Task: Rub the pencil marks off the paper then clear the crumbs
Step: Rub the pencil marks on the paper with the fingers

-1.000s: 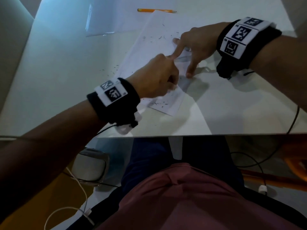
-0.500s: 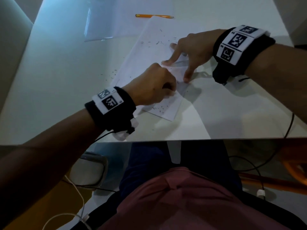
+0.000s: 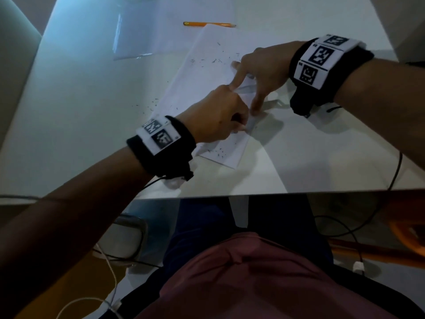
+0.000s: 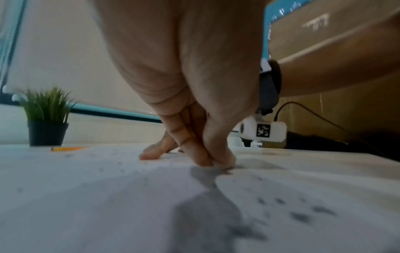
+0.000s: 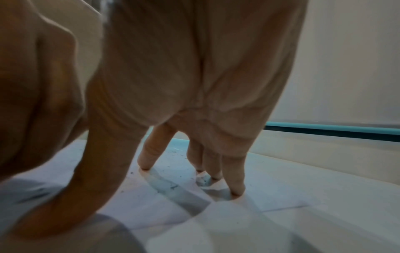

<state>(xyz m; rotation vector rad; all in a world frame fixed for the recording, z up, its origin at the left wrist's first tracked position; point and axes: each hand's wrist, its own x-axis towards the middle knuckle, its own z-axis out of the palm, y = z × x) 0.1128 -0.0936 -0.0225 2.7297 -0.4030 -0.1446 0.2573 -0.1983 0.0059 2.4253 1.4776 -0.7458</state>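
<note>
Past my work an orange pencil point(image 3: 209, 24) lies flat on the white table point(image 3: 69, 116), near its far edge. A small green plant in a black pot point(image 4: 46, 118) stands beyond it. A clear plastic sheet point(image 3: 142, 38) lies to the left, and black cables point(image 3: 340, 229) trail below the table's edge.

Pencil point(image 3: 209, 24) behind paper point(image 3: 202, 72)
</note>
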